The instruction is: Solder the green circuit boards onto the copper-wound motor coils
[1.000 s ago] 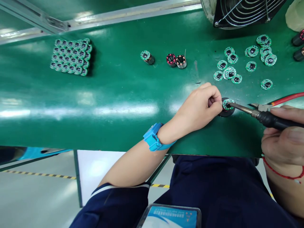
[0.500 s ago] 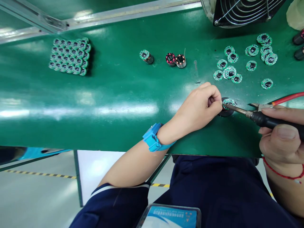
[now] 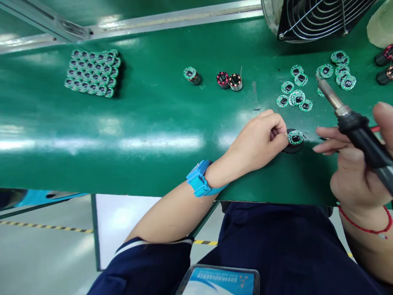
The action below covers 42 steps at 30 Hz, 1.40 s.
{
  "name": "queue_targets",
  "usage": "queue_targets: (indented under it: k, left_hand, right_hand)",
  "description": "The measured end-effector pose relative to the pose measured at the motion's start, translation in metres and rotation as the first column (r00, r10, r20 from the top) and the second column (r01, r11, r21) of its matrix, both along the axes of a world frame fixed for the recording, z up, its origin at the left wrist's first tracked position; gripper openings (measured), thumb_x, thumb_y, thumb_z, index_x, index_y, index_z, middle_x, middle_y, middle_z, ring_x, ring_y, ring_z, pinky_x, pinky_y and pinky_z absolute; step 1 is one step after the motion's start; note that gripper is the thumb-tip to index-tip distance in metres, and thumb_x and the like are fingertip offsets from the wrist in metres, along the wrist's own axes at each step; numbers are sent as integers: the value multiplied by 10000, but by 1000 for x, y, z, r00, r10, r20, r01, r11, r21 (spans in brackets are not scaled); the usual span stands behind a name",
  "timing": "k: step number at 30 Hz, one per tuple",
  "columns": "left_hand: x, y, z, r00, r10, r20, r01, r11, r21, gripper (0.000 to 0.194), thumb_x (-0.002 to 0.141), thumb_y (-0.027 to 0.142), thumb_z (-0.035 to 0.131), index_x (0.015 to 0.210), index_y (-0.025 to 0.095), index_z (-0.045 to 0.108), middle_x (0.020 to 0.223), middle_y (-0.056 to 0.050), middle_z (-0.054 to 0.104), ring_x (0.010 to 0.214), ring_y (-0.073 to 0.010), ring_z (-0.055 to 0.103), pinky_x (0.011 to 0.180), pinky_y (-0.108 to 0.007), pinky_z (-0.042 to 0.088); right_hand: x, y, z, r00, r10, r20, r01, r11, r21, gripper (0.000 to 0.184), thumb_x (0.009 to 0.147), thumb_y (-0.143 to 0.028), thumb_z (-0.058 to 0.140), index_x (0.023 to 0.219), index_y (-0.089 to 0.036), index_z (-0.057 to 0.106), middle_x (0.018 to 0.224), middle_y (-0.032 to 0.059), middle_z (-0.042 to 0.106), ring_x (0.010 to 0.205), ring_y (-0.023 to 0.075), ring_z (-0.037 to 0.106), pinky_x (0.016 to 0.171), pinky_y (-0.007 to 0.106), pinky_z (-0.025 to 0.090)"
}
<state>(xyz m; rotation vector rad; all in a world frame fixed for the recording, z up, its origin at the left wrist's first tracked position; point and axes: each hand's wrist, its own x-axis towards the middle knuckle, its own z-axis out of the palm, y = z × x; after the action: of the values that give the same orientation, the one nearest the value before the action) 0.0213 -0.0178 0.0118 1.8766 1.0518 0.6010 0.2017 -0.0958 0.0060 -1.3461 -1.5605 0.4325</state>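
My left hand (image 3: 260, 137) is curled closed, its fingertips pinching a small black round part topped by a green circuit disc (image 3: 295, 138) on the green belt (image 3: 153, 123). A blue wrist strap (image 3: 199, 179) circles that wrist. My right hand (image 3: 353, 172) grips a black-handled soldering iron (image 3: 353, 123), which is raised and tilted, its metal tip pointing up and left, away from the disc. Two fingers of this hand stretch toward the disc.
Several loose green circuit discs (image 3: 294, 96) lie behind the hands, more at the far right (image 3: 340, 69). A block of finished parts (image 3: 92, 73) sits far left. Three small motor parts (image 3: 229, 80) stand mid-belt. A wire-guarded fan (image 3: 316, 16) is at the back right.
The soldering iron has lifted off the green disc and swung up, its tip now pointing away. My right hand rose with it. My left hand has stayed on the part.
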Motion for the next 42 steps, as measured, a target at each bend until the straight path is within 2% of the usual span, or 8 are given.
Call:
queue_targets:
  k: [4, 8, 14, 17, 21, 28, 35, 42]
  left_hand:
    - [1, 0, -1, 1000, -4, -7, 4, 1000, 6, 156, 759, 28, 496, 674, 159, 497, 677, 20, 482, 697, -96, 468, 614, -242, 371]
    - [-1, -1, 0, 1000, 3, 1, -3, 1000, 13, 174, 779, 35, 494, 668, 165, 460, 679, 22, 455, 697, -97, 464, 625, -240, 374]
    - [-14, -1, 7, 979, -157, -131, 149, 987, -66, 109, 823, 252, 621, 847, 160, 567, 892, -26, 543, 799, -134, 504, 713, -286, 419]
    - [-16, -2, 8, 958, -226, -174, 225, 974, -30, 53, 832, 177, 582, 879, 155, 576, 929, -38, 550, 867, -151, 511, 758, -298, 424]
    - [-13, -3, 4, 982, -170, -86, 170, 985, -11, 72, 842, 103, 524, 813, 157, 562, 863, -20, 540, 804, -126, 502, 719, -270, 426]
    - [-4, -5, -2, 985, -76, 153, 84, 995, -46, 85, 832, 74, 564, 809, 149, 598, 798, 14, 499, 691, -59, 486, 637, -196, 427]
    - [2, -5, -4, 984, -51, 171, 60, 997, -49, 89, 838, 93, 580, 762, 138, 591, 733, 24, 471, 665, -56, 453, 632, -187, 410]
    - [-1, -5, -1, 991, -23, 131, 37, 994, -105, 76, 828, 96, 590, 763, 135, 599, 754, 20, 494, 635, -44, 445, 582, -179, 387]
  right_hand:
    - [-6, 14, 3, 950, 178, 255, -162, 983, -83, 543, 861, -181, 592, 1370, -319, 460, 1138, 40, 671, 1029, 230, 646, 882, 416, 544]
    - [-3, 18, -3, 877, 295, 379, -217, 947, -236, 524, 884, -199, 531, 1383, -317, 425, 1110, 56, 655, 983, 249, 602, 843, 443, 513]
    - [-6, 19, -7, 857, 222, 465, -146, 970, -194, 463, 879, -254, 571, 1327, -263, 454, 1027, 68, 660, 888, 252, 587, 769, 426, 491]
    - [-8, 20, -8, 862, 176, 475, -109, 980, -166, 477, 867, -291, 600, 1321, -263, 456, 1012, 75, 657, 870, 258, 584, 734, 427, 483]
    - [-7, 18, -7, 894, 199, 402, -149, 977, -152, 602, 848, -286, 630, 1392, -319, 376, 1079, 54, 653, 896, 242, 593, 743, 411, 493]
    - [-3, 15, -5, 896, 210, 391, -169, 976, -137, 591, 852, -238, 612, 1392, -332, 390, 1062, 47, 669, 881, 232, 607, 720, 397, 489]
    - [-2, 11, 0, 871, 233, 433, -247, 969, -25, 582, 838, -169, 613, 1370, -323, 436, 1102, 19, 677, 1114, 250, 589, 846, 422, 494]
    - [0, 9, 1, 859, 142, 492, -176, 984, 22, 585, 827, -112, 615, 1345, -331, 455, 1043, 4, 712, 1091, 261, 613, 863, 435, 484]
